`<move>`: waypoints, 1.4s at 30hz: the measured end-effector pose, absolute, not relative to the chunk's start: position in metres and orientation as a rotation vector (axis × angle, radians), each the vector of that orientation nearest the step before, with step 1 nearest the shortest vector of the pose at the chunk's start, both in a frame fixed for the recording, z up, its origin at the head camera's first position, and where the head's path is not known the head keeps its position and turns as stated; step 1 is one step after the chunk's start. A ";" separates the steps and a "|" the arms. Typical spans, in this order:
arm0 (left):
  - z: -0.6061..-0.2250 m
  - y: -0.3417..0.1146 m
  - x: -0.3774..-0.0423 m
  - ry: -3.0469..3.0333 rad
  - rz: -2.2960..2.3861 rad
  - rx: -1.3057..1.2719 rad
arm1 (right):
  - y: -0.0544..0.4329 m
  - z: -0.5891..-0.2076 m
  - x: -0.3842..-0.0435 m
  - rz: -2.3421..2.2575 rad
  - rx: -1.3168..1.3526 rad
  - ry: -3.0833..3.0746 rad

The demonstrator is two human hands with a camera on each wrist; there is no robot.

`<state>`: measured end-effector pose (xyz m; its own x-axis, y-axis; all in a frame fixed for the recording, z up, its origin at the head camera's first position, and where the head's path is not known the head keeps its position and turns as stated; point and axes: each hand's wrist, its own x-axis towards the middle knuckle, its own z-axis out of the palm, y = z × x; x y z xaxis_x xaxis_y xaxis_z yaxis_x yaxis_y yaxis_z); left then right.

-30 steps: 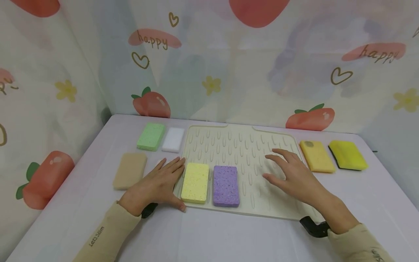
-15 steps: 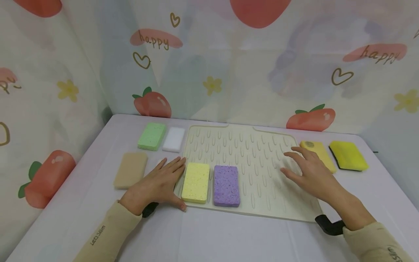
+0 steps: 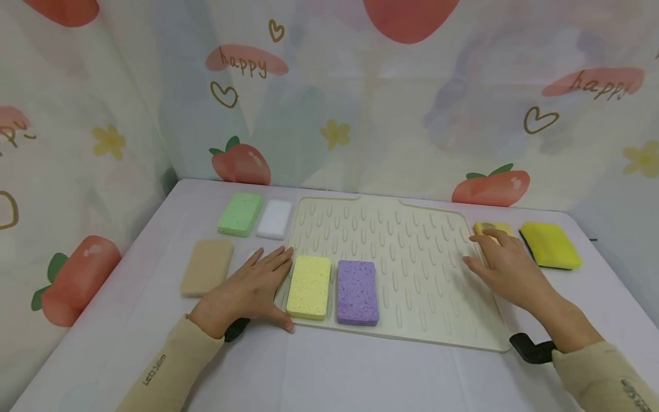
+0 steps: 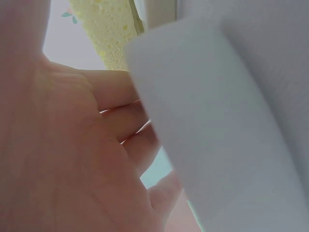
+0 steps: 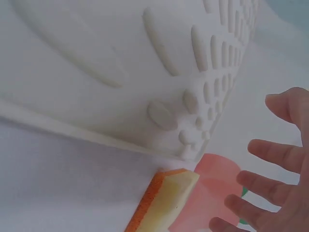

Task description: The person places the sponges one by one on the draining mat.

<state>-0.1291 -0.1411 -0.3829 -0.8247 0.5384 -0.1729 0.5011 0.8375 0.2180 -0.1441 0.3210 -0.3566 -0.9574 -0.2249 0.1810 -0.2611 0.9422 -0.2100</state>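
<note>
My left hand (image 3: 249, 294) rests with straight, spread fingers along the left edge of a cream ridged mat (image 3: 427, 286), its thumb and fingers about a pale yellow sponge (image 3: 309, 288). In the left wrist view a white block (image 4: 212, 121) lies beside the palm; from the head my hand mostly hides it. A purple sponge (image 3: 357, 293) lies on the mat, right of the yellow one. My right hand (image 3: 517, 274) hovers over the mat's right edge, fingers spread and slightly bent, holding nothing. It partly covers a yellow sponge with an orange underside (image 5: 166, 198), just beyond the fingers.
A bright yellow sponge with a dark underside (image 3: 551, 245) lies at the far right. On the left are a green sponge (image 3: 239, 213), a white sponge (image 3: 274, 219) and a beige sponge (image 3: 207, 267). A printed cloth wall (image 3: 391, 143) stands behind the table.
My right hand has moved right across the mat to the yellow sponge with the orange underside. My left hand and the sponges have stayed in place.
</note>
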 end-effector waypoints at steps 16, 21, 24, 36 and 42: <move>-0.384 -0.141 -0.130 2.784 0.241 0.816 | 0.340 -0.361 -0.154 0.327 0.202 -3.034; -0.382 -0.141 -0.130 2.783 0.247 0.812 | 0.343 -0.362 -0.158 0.325 0.186 -3.052; -0.382 -0.142 -0.130 2.779 0.249 0.811 | 0.346 -0.362 -0.160 0.320 0.165 -3.075; -0.385 -0.143 -0.130 2.781 0.257 0.805 | 0.356 -0.366 -0.171 0.301 0.072 -3.157; -0.385 -0.142 -0.129 2.783 0.259 0.808 | 0.364 -0.368 -0.178 0.302 0.016 -3.215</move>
